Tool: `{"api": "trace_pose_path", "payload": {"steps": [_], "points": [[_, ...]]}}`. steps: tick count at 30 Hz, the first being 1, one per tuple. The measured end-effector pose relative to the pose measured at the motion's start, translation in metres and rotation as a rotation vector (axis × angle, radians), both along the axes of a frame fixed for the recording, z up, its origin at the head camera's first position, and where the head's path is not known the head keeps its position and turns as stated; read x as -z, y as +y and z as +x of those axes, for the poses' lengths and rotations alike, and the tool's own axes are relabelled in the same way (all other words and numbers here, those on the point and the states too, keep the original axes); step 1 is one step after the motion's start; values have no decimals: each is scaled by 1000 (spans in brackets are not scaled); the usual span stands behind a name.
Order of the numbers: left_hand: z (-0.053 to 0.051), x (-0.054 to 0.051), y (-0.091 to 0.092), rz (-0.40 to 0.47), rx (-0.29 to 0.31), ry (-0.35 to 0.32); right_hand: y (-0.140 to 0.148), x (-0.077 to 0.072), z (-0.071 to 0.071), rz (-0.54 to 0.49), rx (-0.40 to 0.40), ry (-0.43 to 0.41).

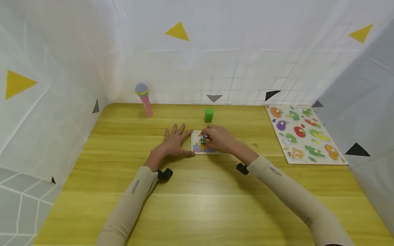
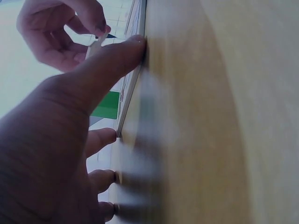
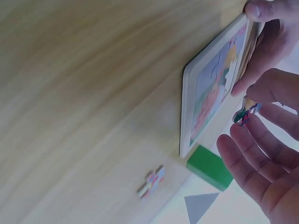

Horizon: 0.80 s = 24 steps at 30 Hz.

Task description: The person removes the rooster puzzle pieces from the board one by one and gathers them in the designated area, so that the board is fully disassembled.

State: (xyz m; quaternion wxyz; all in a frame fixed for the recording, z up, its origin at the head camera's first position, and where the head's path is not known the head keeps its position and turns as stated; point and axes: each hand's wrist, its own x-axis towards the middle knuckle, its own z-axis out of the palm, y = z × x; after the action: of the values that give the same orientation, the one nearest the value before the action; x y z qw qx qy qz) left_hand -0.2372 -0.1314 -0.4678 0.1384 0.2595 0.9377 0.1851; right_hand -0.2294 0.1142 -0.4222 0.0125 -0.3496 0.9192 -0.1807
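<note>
A small flat picture puzzle board with a pale rim lies in the middle of the table. My left hand rests on the table at its left side, fingers spread, with thumb and index finger touching the board's edge. My right hand is above the board's right part. It pinches a small colourful puzzle piece between thumb and fingers; in the left wrist view the piece shows edge-on, raised off the board. The right hand hides part of the board in the head view.
A green block stands just behind the board. Another small puzzle piece lies on the wooden table to the board's right. A pink toy microphone is at the back left, and a vegetable puzzle board lies at the right.
</note>
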Motion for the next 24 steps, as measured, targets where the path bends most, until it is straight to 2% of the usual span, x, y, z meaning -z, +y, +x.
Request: {"api": "trace_pose_path", "payload": {"steps": [9, 17, 24], "points": [[2, -3, 1, 9, -9, -7, 18, -5, 2, 21, -14, 20], [1, 0, 4, 12, 9, 1, 31, 0, 2, 50, 11, 9], [2, 1, 1, 6, 0, 7, 42, 4, 2, 72, 26, 11]]}}
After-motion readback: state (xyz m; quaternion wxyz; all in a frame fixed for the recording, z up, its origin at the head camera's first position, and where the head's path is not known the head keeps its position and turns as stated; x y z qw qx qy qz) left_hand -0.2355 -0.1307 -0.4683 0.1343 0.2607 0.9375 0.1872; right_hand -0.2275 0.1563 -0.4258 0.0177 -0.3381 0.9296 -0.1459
